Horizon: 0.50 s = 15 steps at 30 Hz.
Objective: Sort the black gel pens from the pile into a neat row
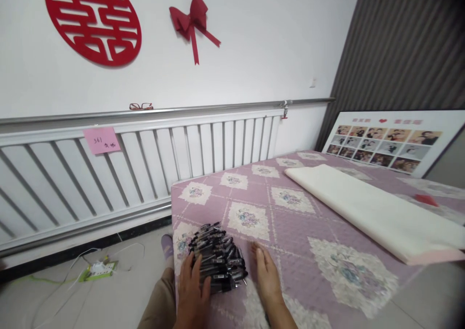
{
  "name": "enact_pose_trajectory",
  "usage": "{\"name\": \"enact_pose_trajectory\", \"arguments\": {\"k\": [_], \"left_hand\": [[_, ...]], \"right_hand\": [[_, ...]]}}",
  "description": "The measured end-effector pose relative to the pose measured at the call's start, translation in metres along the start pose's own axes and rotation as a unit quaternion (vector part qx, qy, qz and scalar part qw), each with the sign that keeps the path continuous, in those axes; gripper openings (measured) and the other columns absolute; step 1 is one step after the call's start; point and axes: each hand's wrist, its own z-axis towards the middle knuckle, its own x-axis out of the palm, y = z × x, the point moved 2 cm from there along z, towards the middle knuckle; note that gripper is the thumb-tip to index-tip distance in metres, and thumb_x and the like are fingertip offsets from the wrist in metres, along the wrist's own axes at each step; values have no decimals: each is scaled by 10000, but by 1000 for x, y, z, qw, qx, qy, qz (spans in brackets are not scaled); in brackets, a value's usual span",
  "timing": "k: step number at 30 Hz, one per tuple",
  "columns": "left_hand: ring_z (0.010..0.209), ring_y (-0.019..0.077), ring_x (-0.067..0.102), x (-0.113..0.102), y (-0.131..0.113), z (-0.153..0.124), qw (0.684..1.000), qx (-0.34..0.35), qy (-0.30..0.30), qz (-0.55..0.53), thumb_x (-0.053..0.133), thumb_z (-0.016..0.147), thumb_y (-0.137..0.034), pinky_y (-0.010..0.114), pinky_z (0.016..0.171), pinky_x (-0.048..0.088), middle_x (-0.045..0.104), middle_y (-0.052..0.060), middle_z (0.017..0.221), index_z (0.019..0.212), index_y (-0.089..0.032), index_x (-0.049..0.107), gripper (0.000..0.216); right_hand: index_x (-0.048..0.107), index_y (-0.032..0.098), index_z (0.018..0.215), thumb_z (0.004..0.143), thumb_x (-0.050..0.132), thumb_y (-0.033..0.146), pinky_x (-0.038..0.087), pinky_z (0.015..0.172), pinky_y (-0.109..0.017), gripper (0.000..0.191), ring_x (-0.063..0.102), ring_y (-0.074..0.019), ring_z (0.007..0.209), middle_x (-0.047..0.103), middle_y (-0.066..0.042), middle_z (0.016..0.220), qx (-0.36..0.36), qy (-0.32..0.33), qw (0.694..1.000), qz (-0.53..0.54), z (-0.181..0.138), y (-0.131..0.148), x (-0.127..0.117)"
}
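A heap of several black pens point(217, 256) lies near the front left corner of a bed with a purple quilted cover point(290, 232). My left hand point(192, 285) rests on the heap's near left side, fingers spread flat over the pens. Just right of the heap, my right hand point(267, 273) lies flat on the cover with its fingers stretched out and together. Neither hand grips anything.
A folded white sheet point(374, 210) lies across the bed's right side. A photo board point(392, 142) leans at the back. A white radiator point(138, 169) with a pink note point(101, 140) lines the wall. A power strip point(99, 270) lies on the floor.
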Motion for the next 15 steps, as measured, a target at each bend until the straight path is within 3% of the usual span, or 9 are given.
{"name": "enact_pose_trajectory", "arguments": {"k": [2, 7, 15], "left_hand": [[1309, 308, 318, 2, -4, -3, 999, 37, 4, 29, 471, 854, -293, 542, 1041, 316, 357, 109, 1424, 1320, -229, 440, 471], [1297, 307, 341, 5, -6, -5, 992, 102, 7, 69, 509, 824, -253, 533, 1017, 341, 370, 93, 1424, 1310, -257, 463, 489], [1294, 310, 347, 3, -9, -5, 989, 119, 6, 84, 521, 817, -255, 528, 1019, 333, 384, 99, 1415, 1303, -256, 472, 488]], "right_hand": [[644, 152, 1083, 860, 411, 486, 460, 956, -398, 465, 608, -251, 1063, 672, -121, 1122, 5, 31, 999, -23, -4, 11, 3], [673, 212, 1049, 862, 436, 437, 452, 965, -399, 376, 618, -232, 1035, 691, -64, 1095, -66, 131, 987, -62, -12, 27, 12], [661, 177, 1026, 834, 455, 463, 475, 943, -394, 402, 632, -241, 1015, 700, -94, 1065, 11, 21, 1000, 6, -7, 21, 1]]}}
